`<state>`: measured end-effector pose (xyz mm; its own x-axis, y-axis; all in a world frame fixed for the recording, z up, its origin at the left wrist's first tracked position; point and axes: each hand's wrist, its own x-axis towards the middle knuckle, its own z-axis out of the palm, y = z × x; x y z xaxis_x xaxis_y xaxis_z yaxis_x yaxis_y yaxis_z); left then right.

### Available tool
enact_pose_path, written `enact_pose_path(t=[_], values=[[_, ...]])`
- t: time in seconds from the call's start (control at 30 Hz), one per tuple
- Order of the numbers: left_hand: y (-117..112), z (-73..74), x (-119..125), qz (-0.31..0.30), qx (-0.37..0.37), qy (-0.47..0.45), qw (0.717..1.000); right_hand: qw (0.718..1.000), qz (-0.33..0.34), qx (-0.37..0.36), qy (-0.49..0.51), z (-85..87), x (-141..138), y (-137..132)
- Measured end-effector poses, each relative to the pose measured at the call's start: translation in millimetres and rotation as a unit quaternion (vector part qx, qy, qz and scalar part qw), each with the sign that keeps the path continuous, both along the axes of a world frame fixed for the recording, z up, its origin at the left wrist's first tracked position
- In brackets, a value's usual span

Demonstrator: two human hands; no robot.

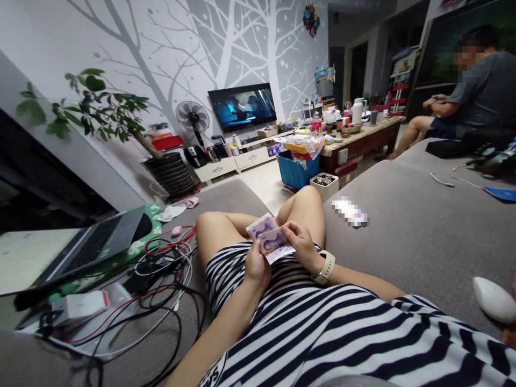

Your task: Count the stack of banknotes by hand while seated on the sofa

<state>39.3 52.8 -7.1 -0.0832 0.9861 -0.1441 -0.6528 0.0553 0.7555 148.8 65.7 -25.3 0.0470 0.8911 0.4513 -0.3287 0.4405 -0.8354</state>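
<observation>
Over my lap I hold a small stack of purple banknotes (269, 236) with both hands. My left hand (257, 264) grips the stack from below, fingers closed around its near edge. My right hand (300, 246), with a pale watch on the wrist, pinches the right side of the notes, thumb on top. I sit on a grey sofa (419, 236) in a black-and-white striped dress, knees bent.
An open laptop (86, 248) and a tangle of cables (161, 269) lie to my left. A blurred card (350, 211) rests on the sofa to the right. Another person (471, 91) sits at the far right by a cluttered coffee table (363, 137). A television (243, 106) glows ahead.
</observation>
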Motion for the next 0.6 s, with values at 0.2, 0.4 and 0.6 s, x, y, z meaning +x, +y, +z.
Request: enact_pose_path(t=[0.2, 0.4, 0.6], values=[[1.2, -2.9, 0.9, -0.007, 0.008, -0.008, 1.000, 0.999, 0.028, -0.016, 0.006, -1.0, 0.8, -0.4], [-0.5, -5.6, -1.5, -0.030, 0.028, -0.007, 0.999, 0.999, -0.021, -0.042, 0.016, 2.7, 1.1, 1.3], [-2.9, -5.1, -4.2, -0.040, 0.022, 0.049, 0.998, 0.996, -0.043, -0.080, 0.004, 2.2, 0.9, 6.7]])
